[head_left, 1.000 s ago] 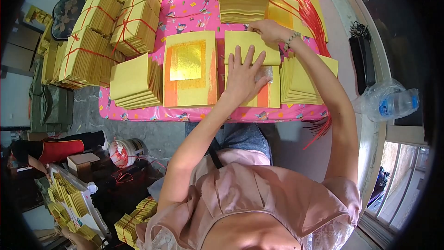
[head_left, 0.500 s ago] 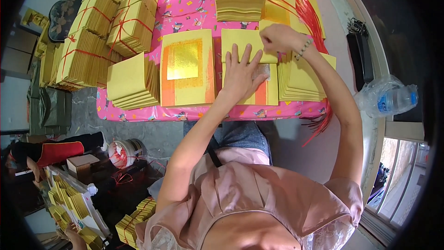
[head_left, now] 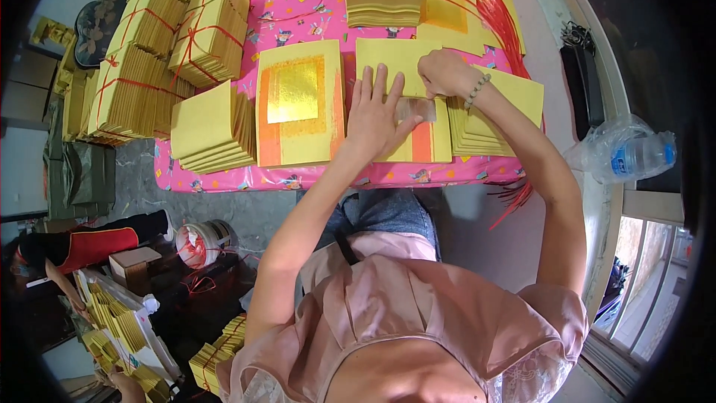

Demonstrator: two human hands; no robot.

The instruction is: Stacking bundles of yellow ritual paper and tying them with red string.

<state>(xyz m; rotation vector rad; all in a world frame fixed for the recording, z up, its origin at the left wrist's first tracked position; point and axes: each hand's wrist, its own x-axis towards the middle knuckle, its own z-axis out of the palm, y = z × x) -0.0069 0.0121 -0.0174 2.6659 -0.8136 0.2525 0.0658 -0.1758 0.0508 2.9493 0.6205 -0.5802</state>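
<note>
Pink tablecloth (head_left: 298, 0), paper (head_left: 391, 56) under fingers (head_left: 380, 80)

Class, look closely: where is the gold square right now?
The gold square is left of centre in the head view, on a yellow sheet between a folded pile and the left hand.

Can't see part of the folded paper (head_left: 391, 51) under the left grip (head_left: 375, 118), the right grip (head_left: 449, 75) has its fingertips mostly tucked away, and the tall paper stack (head_left: 383, 1) is chopped by the top edge.
</note>
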